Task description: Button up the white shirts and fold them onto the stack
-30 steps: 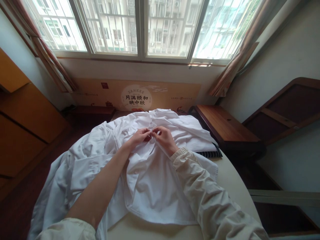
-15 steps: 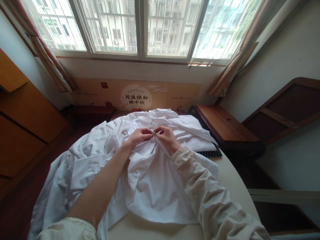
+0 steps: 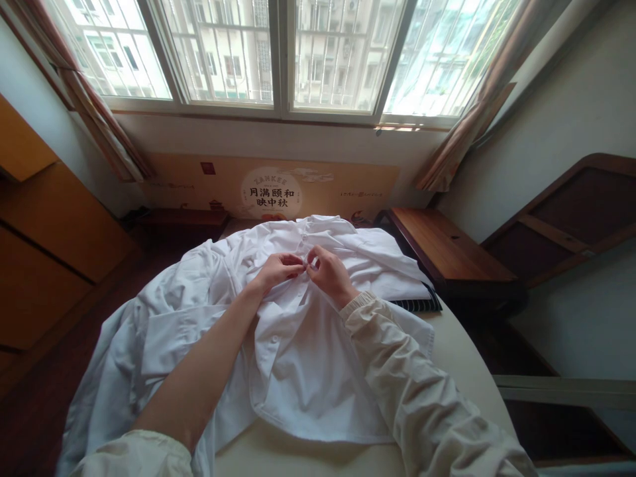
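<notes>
A white buttoned shirt [image 3: 318,371] lies spread and rumpled over a pale rounded table [image 3: 462,351], its sleeves and left side bunched in folds. On the front placket, near the upper middle, my left hand [image 3: 282,270] pinches the cloth between thumb and fingers. Close against it, my right hand [image 3: 328,270] pinches the same strip from the right, its index finger curled. The fingertips nearly meet and hide the button or cloth edge between them. A lower button [image 3: 274,339] shows on the turned front edge.
A dark striped item [image 3: 417,305] pokes out from under the shirt at the right. Behind the table are a printed yellow board [image 3: 193,179] and barred windows. A brown wooden bench [image 3: 447,248] stands at the right, orange cabinets [image 3: 54,238] at the left.
My right hand's fingers have lifted slightly and shifted at the placket, the index finger more raised. My left hand has stayed almost in place.
</notes>
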A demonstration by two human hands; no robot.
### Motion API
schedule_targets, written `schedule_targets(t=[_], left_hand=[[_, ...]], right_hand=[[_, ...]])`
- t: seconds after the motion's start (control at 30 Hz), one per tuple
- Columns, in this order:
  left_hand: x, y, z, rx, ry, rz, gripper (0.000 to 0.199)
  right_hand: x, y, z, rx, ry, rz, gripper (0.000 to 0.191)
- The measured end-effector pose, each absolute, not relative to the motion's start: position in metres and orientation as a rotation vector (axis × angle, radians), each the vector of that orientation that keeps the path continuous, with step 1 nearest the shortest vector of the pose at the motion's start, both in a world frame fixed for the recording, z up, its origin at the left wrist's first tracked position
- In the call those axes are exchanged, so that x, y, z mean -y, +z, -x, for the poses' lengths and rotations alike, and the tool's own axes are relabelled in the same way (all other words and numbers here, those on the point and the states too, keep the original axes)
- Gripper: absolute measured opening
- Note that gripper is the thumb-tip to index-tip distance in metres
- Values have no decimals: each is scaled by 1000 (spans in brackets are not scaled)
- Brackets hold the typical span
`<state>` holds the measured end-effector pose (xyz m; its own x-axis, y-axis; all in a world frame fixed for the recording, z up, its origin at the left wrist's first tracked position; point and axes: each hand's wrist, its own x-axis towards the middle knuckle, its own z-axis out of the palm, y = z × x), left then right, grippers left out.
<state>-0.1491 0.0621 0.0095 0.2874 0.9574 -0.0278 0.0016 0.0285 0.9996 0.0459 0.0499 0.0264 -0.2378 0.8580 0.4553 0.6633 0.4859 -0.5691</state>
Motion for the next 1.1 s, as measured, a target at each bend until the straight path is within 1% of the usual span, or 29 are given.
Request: schedule_targets(t=[0.17, 0.23, 0.37, 0.43, 0.83, 0.97, 1.1], left_hand=[[-64, 6, 150, -998, 996, -1286, 39], [-64, 5, 150, -993, 1002, -1284, 41], [-64, 4, 151, -995, 1026, -1238, 46], [-64, 4, 150, -991, 1027, -1230, 45], [-64, 2, 148, -996, 1033, -1323, 41], [-65, 2, 147, -974, 1010, -1362, 38], [-66, 1, 144, -984, 1041, -1336, 40]], right_hand=[[-47, 30, -47, 1996, 434, 1164, 14], [-48, 30, -47, 1958, 501, 1128, 12], [-52, 26, -48, 1837, 649, 1076, 15], [-55, 23, -48, 1813, 688, 1052, 13], [-61, 8, -51, 1709, 795, 1080, 10], [-64, 2, -52, 1693, 811, 1095, 12], [-65, -1, -52, 1685, 846, 1063, 15]])
